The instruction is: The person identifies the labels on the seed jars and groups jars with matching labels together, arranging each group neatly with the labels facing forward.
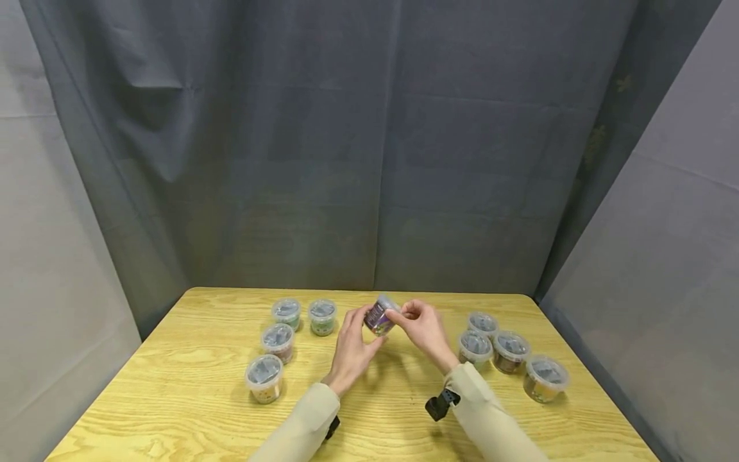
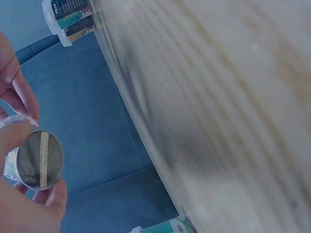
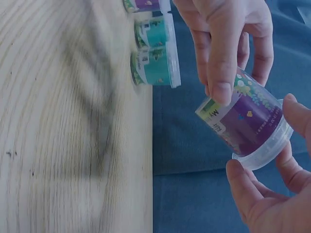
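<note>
Both hands hold a small clear plastic tub with a purple, flower-printed label, tilted in the air over the middle of the table. My left hand grips its body near the base, thumb and fingers on opposite sides. At the clear lid, the fingertips of my right hand pinch the rim. The lid sits on the tub in the right wrist view. Turned to the left wrist camera is the tub's round base, dark grey contents showing through and a pale printed strip across it.
On the left of the wooden table stand several similar lidded tubs. Another group of lidded tubs stands at the right, close to my right forearm. A dark curtain hangs behind the table, with pale cloth at both sides.
</note>
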The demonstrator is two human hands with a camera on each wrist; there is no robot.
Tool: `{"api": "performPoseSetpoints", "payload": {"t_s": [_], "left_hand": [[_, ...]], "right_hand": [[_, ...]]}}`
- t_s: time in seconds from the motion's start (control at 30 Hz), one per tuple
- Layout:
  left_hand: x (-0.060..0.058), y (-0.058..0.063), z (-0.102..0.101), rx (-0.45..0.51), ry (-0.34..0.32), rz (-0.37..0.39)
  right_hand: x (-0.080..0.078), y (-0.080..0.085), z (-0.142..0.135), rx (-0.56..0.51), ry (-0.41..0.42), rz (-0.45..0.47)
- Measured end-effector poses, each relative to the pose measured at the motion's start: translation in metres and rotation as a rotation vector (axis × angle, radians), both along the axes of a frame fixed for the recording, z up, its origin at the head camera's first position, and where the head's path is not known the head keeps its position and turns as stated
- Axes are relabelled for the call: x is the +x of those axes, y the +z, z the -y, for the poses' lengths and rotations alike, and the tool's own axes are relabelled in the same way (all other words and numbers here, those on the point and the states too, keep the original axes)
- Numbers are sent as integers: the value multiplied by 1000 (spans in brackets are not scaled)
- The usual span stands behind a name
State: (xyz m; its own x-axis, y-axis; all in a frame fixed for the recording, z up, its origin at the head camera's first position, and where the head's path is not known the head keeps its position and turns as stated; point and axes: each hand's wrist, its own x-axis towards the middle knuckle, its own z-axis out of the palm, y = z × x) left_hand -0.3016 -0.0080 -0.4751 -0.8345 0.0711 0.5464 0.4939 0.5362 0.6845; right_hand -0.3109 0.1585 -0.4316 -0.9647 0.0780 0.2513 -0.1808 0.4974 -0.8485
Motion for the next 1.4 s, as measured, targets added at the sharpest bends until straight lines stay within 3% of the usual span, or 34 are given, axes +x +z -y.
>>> {"api": "performPoseSetpoints", "payload": {"t_s": [0.23,0.47,0.7,0.93,1.03,1.27,1.4], "left_hand": [[-1,0,11,57,-15,-43],[-2,3,22,228,-109,93],[-4,1,30,313,-200,194],[-4,-2,37,327,-303,222],[-4,-4,37,303,-300,236],[-2,-1,35,256,-203,249],[-1,0,39,289,-223,257]], "right_hand": [[1,0,6,-3,7,-16],[-5,-6,1,-218,190,12],[-10,-10,-5,-276,308,14],[-11,-10,-6,-267,332,8],[-9,-10,-4,-254,312,7],[-7,-5,5,-230,269,6],[-8,-7,4,-253,304,14]]}}
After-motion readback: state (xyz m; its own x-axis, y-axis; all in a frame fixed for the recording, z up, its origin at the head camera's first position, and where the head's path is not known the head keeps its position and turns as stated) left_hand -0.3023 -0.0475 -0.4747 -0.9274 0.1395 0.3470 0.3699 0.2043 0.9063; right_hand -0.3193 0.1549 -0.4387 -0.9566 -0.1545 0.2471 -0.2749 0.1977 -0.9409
